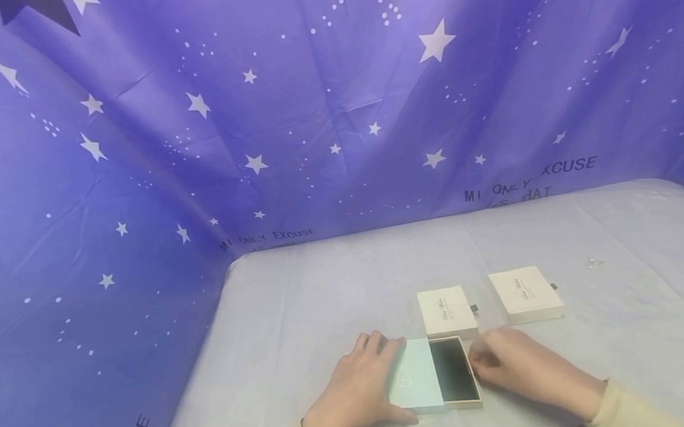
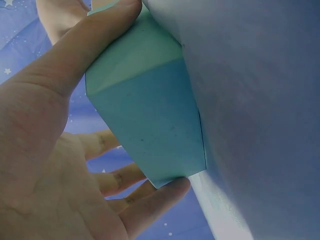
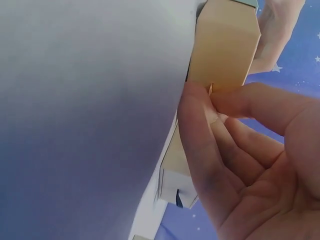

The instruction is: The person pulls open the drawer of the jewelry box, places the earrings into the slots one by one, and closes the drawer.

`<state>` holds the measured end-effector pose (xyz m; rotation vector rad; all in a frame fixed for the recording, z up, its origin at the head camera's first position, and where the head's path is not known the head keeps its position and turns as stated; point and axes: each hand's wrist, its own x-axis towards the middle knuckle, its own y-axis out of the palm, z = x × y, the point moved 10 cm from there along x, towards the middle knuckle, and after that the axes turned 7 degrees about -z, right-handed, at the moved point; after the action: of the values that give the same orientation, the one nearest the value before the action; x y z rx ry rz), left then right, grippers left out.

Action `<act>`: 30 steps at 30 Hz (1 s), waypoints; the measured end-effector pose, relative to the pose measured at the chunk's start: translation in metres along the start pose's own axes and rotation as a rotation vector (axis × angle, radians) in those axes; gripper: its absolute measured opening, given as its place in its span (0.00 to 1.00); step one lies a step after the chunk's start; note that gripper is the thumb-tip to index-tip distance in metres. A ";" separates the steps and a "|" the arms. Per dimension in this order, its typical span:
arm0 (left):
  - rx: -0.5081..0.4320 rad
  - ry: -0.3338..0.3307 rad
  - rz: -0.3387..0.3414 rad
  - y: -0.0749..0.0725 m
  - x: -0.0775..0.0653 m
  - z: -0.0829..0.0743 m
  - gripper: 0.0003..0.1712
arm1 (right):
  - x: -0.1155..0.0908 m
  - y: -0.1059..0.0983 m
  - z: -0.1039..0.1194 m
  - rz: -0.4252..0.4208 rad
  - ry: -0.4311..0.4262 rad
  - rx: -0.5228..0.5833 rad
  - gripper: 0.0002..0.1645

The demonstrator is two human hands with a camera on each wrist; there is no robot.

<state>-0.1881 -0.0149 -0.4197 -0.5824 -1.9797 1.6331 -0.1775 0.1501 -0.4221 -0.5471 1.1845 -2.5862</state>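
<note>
A mint-green box sleeve (image 1: 413,375) lies on the table, with its drawer (image 1: 456,371) pulled partway out to the right. Dark lining shows inside the drawer. My left hand (image 1: 355,389) holds the sleeve from its left end, thumb on the near side and fingers on the far side. At the drawer's front, my right hand (image 1: 508,363) pinches a small pull tab (image 3: 211,89) between thumb and index finger. In the right wrist view the drawer front (image 3: 222,50) is plain and tan. The left wrist view shows the sleeve's closed-looking end (image 2: 145,120) between thumb and fingers.
Just behind the drawer sits a white box (image 1: 446,311) with printed lettering and a dark tab. Farther right is a second white box (image 1: 526,293) of the same sort. Small shiny pieces (image 1: 594,264) lie on the pale tablecloth (image 1: 323,293). A purple star-patterned curtain (image 1: 324,110) hangs behind.
</note>
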 end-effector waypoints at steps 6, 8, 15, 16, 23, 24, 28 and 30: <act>-0.006 0.003 0.004 -0.001 0.000 -0.002 0.61 | -0.004 -0.004 -0.007 -0.014 0.020 -0.024 0.18; -0.007 0.006 0.004 -0.001 0.000 -0.002 0.61 | -0.005 -0.005 -0.006 -0.019 0.009 -0.027 0.18; -0.006 0.011 -0.011 -0.002 0.000 -0.003 0.60 | -0.005 -0.007 -0.006 -0.005 0.007 -0.019 0.15; -0.007 0.011 -0.011 -0.003 0.000 -0.003 0.60 | -0.005 -0.008 -0.006 -0.002 0.016 -0.020 0.15; 0.000 0.004 -0.009 -0.003 0.000 -0.002 0.61 | -0.004 -0.020 -0.011 -0.021 0.055 -0.094 0.06; -0.001 0.002 -0.007 -0.002 0.000 -0.001 0.61 | -0.004 -0.023 -0.012 -0.031 0.062 -0.108 0.05; -0.003 -0.001 0.001 -0.001 0.000 -0.001 0.61 | -0.003 -0.036 -0.020 -0.059 0.110 -0.138 0.06; -0.002 -0.003 0.005 0.000 0.000 0.000 0.62 | -0.002 -0.044 -0.023 -0.081 0.124 -0.149 0.08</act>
<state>-0.1876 -0.0147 -0.4198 -0.5862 -1.9841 1.6363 -0.1880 0.1944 -0.4029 -0.4791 1.4332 -2.6475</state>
